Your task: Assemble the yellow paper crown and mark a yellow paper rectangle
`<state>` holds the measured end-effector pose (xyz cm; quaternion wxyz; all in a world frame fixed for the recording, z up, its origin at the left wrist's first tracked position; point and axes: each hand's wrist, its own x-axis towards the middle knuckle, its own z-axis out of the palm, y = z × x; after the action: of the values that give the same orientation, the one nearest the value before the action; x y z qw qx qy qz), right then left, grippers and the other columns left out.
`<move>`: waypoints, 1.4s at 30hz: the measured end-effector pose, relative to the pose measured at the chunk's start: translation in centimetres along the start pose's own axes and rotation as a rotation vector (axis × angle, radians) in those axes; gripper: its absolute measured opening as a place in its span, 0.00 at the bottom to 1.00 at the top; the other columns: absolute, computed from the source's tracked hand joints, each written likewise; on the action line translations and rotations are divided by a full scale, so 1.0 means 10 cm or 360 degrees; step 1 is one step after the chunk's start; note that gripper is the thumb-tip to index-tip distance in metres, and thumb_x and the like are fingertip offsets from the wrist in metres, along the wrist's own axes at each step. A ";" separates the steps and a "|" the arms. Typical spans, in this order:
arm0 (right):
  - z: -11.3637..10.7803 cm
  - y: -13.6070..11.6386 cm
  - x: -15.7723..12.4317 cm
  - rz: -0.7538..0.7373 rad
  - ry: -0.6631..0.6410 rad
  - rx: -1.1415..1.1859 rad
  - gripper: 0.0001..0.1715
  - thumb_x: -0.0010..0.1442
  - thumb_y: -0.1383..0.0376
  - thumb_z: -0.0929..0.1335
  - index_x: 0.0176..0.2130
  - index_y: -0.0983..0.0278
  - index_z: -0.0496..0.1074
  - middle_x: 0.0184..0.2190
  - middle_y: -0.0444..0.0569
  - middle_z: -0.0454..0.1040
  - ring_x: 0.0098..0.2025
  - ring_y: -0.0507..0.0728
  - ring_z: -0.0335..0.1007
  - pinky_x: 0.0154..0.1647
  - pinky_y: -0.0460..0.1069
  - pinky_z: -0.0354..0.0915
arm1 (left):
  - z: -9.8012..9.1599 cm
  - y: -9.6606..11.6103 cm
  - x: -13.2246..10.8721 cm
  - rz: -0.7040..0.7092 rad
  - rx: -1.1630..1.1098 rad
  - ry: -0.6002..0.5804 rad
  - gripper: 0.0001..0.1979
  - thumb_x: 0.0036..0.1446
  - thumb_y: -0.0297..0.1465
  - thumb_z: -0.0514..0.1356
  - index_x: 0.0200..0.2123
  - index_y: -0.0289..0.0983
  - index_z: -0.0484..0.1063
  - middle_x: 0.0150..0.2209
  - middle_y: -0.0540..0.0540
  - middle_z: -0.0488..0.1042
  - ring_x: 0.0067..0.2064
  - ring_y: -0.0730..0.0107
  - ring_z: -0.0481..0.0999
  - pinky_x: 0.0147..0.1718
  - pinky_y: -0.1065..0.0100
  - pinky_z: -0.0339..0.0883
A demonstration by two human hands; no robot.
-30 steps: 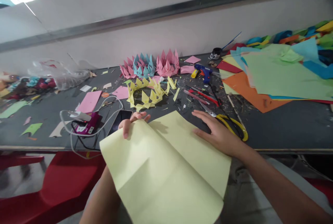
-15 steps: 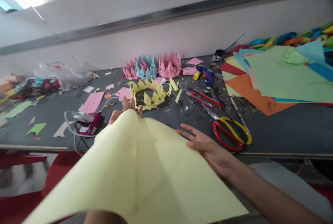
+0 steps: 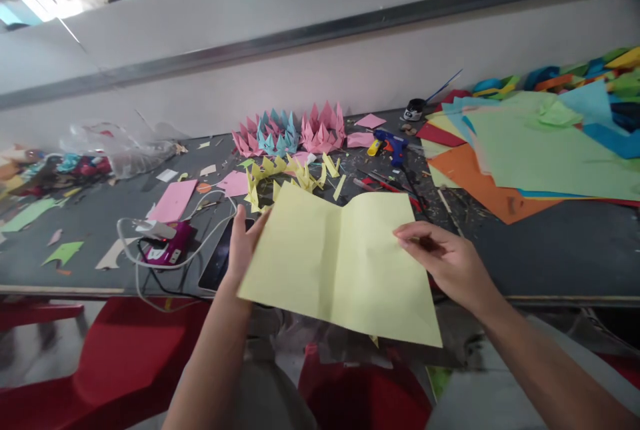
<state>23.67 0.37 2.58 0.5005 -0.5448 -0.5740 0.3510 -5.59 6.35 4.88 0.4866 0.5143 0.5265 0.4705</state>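
Note:
A pale yellow sheet of paper (image 3: 295, 257) with a crease down its middle is held up over the table's front edge, its two halves slightly angled. My right hand (image 3: 445, 260) pinches the right half between thumb and fingers. At the left edge, my left hand (image 3: 243, 240) supports the sheet, thumb raised and most fingers hidden behind it. Just beyond the paper lies a ring of folded yellow paper points (image 3: 255, 183), partly covered. Behind that stand pink paper crowns (image 3: 323, 130) and a blue one (image 3: 277, 133).
A blue glue gun (image 3: 393, 143) lies beyond my right hand. Coloured sheets (image 3: 560, 150) are stacked at the right. To the left are a phone (image 3: 217, 260), a purple power strip (image 3: 173, 247) with cables, and paper scraps. Red chairs (image 3: 135, 357) stand below the table edge.
The yellow paper has swung from a large curled sheet near the camera to a smaller-looking, flatter one farther away. My right hand now pinches it; the scissors are mostly covered.

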 end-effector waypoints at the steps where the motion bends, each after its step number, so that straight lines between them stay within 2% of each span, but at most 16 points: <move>1: -0.04 0.02 -0.01 -0.0067 0.0005 -0.0087 0.08 0.54 0.59 0.67 0.30 0.61 0.73 0.35 0.50 0.75 0.34 0.55 0.71 0.34 0.49 0.69 | 0.00 0.03 -0.01 -0.0134 -0.0102 -0.0064 0.36 0.53 0.58 0.42 0.44 0.35 0.70 0.34 0.42 0.77 0.36 0.54 0.77 0.32 0.57 0.71; 3: -0.10 0.07 -0.02 -0.0166 0.0025 -0.0197 0.08 0.56 0.60 0.66 0.30 0.60 0.72 0.36 0.50 0.75 0.37 0.55 0.72 0.34 0.49 0.69 | -0.01 0.05 -0.03 -0.0339 -0.0148 -0.0169 0.35 0.48 0.55 0.54 0.52 0.36 0.63 0.37 0.42 0.77 0.36 0.58 0.78 0.32 0.62 0.71; 5: -0.15 0.13 -0.02 -0.0217 0.0052 -0.0256 0.08 0.57 0.60 0.66 0.30 0.60 0.72 0.38 0.50 0.75 0.38 0.55 0.72 0.35 0.48 0.69 | -0.02 0.03 -0.06 -0.0457 -0.0047 -0.0296 0.42 0.43 0.43 0.65 0.59 0.38 0.53 0.40 0.43 0.77 0.38 0.61 0.78 0.35 0.65 0.70; 7: -0.20 0.19 -0.01 -0.0231 0.0079 -0.0291 0.08 0.57 0.60 0.66 0.31 0.60 0.72 0.39 0.50 0.75 0.38 0.55 0.72 0.34 0.48 0.70 | -0.03 -0.01 -0.09 -0.0498 0.0087 -0.0432 0.50 0.42 0.35 0.68 0.63 0.40 0.43 0.40 0.43 0.76 0.38 0.62 0.77 0.36 0.65 0.70; 9: -0.25 0.22 -0.01 -0.0218 0.0104 -0.0313 0.09 0.56 0.59 0.66 0.30 0.60 0.73 0.38 0.50 0.75 0.38 0.55 0.73 0.34 0.48 0.70 | -0.03 -0.04 -0.12 -0.0460 0.0222 -0.0553 0.51 0.44 0.33 0.67 0.65 0.41 0.38 0.38 0.44 0.77 0.36 0.64 0.77 0.34 0.64 0.70; 12: -0.31 0.23 -0.01 -0.0146 0.0116 -0.0336 0.12 0.55 0.55 0.67 0.30 0.61 0.73 0.35 0.50 0.76 0.36 0.56 0.73 0.33 0.49 0.70 | 0.01 -0.03 -0.17 -0.0315 0.0533 -0.0756 0.39 0.47 0.34 0.64 0.62 0.42 0.54 0.38 0.44 0.77 0.35 0.65 0.76 0.33 0.66 0.70; 15: -0.37 0.22 -0.01 -0.0019 0.0074 -0.0337 0.15 0.52 0.52 0.68 0.30 0.61 0.74 0.32 0.50 0.77 0.33 0.57 0.73 0.32 0.50 0.70 | 0.06 0.02 -0.20 -0.0139 0.0802 -0.0891 0.24 0.48 0.35 0.63 0.51 0.42 0.70 0.46 0.43 0.75 0.41 0.60 0.75 0.37 0.64 0.70; 19: -0.44 0.21 -0.01 0.0094 -0.0078 -0.0256 0.17 0.47 0.50 0.71 0.30 0.60 0.75 0.34 0.51 0.78 0.34 0.57 0.74 0.32 0.50 0.70 | 0.10 0.04 -0.18 0.0068 0.0852 -0.0758 0.17 0.48 0.34 0.63 0.44 0.43 0.75 0.47 0.43 0.75 0.47 0.55 0.74 0.41 0.63 0.69; 21: -0.47 0.21 -0.02 0.0119 -0.0170 -0.0204 0.18 0.43 0.50 0.73 0.31 0.60 0.75 0.35 0.51 0.78 0.35 0.58 0.74 0.31 0.49 0.70 | 0.10 0.04 -0.17 0.0089 0.0861 -0.0671 0.16 0.47 0.34 0.64 0.42 0.42 0.76 0.44 0.43 0.77 0.41 0.59 0.76 0.36 0.66 0.70; 23: -0.50 0.21 -0.02 0.0135 -0.0222 -0.0164 0.19 0.42 0.50 0.74 0.31 0.60 0.76 0.36 0.52 0.78 0.36 0.59 0.74 0.30 0.49 0.71 | 0.09 0.05 -0.17 0.0016 0.0864 -0.0607 0.16 0.47 0.35 0.64 0.42 0.41 0.76 0.36 0.45 0.78 0.29 0.68 0.74 0.25 0.71 0.67; 25: -0.52 0.22 -0.02 0.0146 -0.0197 -0.0124 0.19 0.42 0.50 0.74 0.30 0.59 0.76 0.36 0.52 0.78 0.37 0.59 0.74 0.33 0.50 0.72 | 0.08 0.05 -0.17 -0.0106 0.0815 -0.0536 0.20 0.46 0.36 0.64 0.45 0.39 0.75 0.25 0.49 0.75 0.19 0.75 0.66 0.16 0.74 0.60; 27: -0.54 0.24 -0.01 0.0154 -0.0118 -0.0067 0.19 0.41 0.50 0.74 0.30 0.60 0.76 0.36 0.51 0.78 0.38 0.58 0.74 0.35 0.50 0.72 | 0.07 0.05 -0.17 -0.0188 0.0701 -0.0414 0.28 0.45 0.37 0.65 0.51 0.38 0.69 0.19 0.54 0.69 0.16 0.78 0.61 0.14 0.76 0.56; 30: -0.55 0.26 0.01 0.0207 -0.0006 -0.0003 0.20 0.39 0.51 0.75 0.31 0.59 0.75 0.36 0.51 0.78 0.39 0.58 0.74 0.37 0.51 0.73 | 0.07 0.03 -0.15 -0.0192 0.0493 -0.0200 0.39 0.41 0.38 0.68 0.57 0.36 0.61 0.20 0.55 0.68 0.18 0.78 0.63 0.15 0.77 0.58; 32: -0.55 0.26 0.02 0.0237 0.0054 0.0021 0.20 0.38 0.53 0.76 0.31 0.59 0.75 0.37 0.51 0.78 0.38 0.59 0.75 0.36 0.52 0.73 | 0.07 0.02 -0.13 -0.0147 0.0422 -0.0088 0.40 0.38 0.39 0.69 0.55 0.33 0.64 0.23 0.52 0.71 0.20 0.77 0.66 0.18 0.77 0.61; 37: -0.54 0.25 0.01 0.0255 0.0243 0.0029 0.19 0.39 0.54 0.75 0.33 0.58 0.75 0.38 0.49 0.78 0.39 0.60 0.75 0.39 0.56 0.73 | 0.07 0.04 -0.13 0.0090 0.0399 0.0066 0.32 0.36 0.40 0.70 0.47 0.33 0.73 0.36 0.43 0.78 0.32 0.67 0.75 0.30 0.70 0.70; 42: -0.54 0.24 -0.06 0.0138 0.0447 -0.0250 0.14 0.46 0.54 0.72 0.34 0.56 0.75 0.36 0.47 0.78 0.35 0.61 0.75 0.40 0.59 0.72 | 0.05 0.00 -0.17 0.0467 0.0684 0.0130 0.11 0.43 0.38 0.67 0.30 0.37 0.79 0.29 0.46 0.78 0.30 0.65 0.76 0.30 0.67 0.70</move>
<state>29.43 -0.56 1.60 0.5161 -0.6501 -0.5002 0.2467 -5.09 4.70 4.88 0.2711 0.6572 0.5534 0.4338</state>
